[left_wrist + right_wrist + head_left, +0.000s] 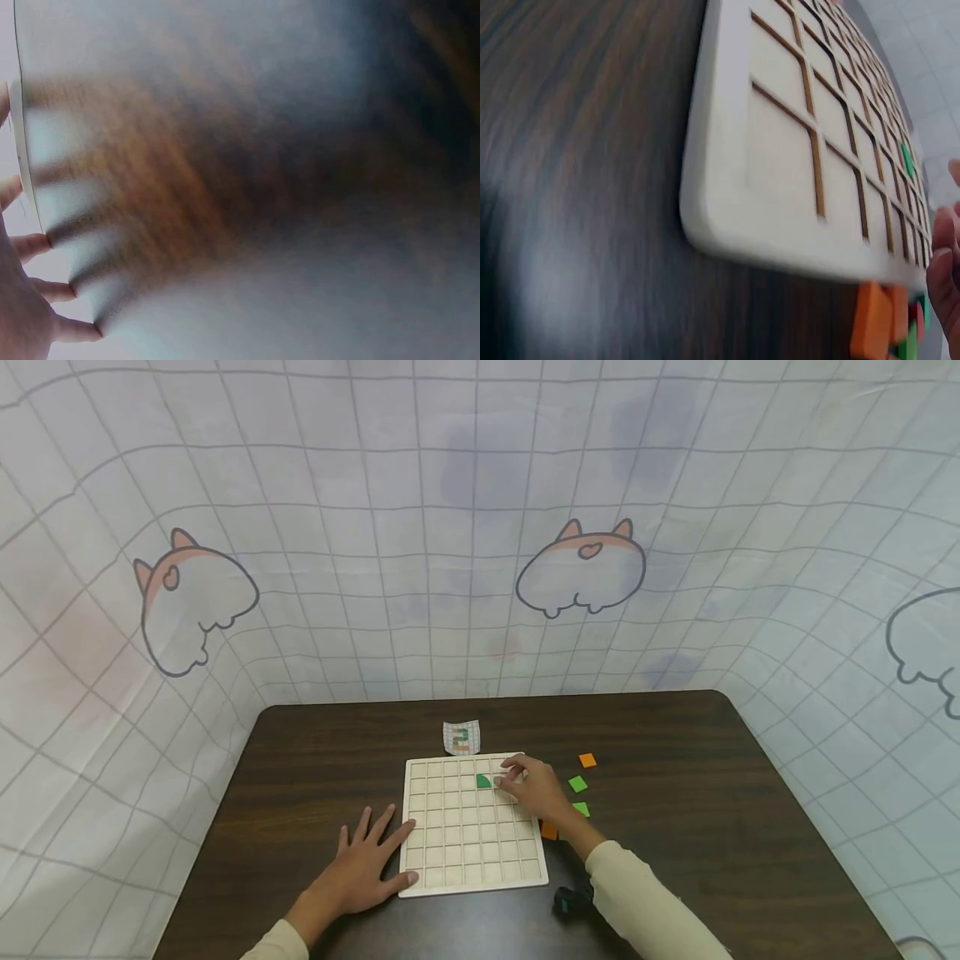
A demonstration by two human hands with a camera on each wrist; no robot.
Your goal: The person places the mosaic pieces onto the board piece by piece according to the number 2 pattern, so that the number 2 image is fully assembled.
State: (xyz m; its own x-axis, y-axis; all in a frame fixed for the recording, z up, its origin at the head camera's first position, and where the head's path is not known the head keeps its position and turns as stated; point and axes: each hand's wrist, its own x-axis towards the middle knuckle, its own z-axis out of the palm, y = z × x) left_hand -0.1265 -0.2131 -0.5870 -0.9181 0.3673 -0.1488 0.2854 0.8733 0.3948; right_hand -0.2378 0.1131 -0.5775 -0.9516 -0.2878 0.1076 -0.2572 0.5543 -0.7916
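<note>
A cream-coloured board (pixel 472 827) divided into square cells lies on the table. One green piece with a curved edge (pixel 483 781) sits in a cell in its upper right part; the right wrist view shows a green piece (pixel 907 160) on the board too. My right hand (pixel 536 789) is over the board's upper right, thumb and fingers bent just right of the green piece, with a gap between them and nothing visible held. My left hand (pixel 363 868) is spread flat at the board's left side, thumb and a fingertip touching its edge.
Right of the board lie an orange tile (pixel 587 760), a green tile (pixel 577 783), another green tile (pixel 581 810) and an orange piece (pixel 550 832), partly hidden by the right arm. Behind the board is a small card (pixel 461 738) with a coloured grid pattern. A black object (pixel 572 902) is beside the right sleeve.
</note>
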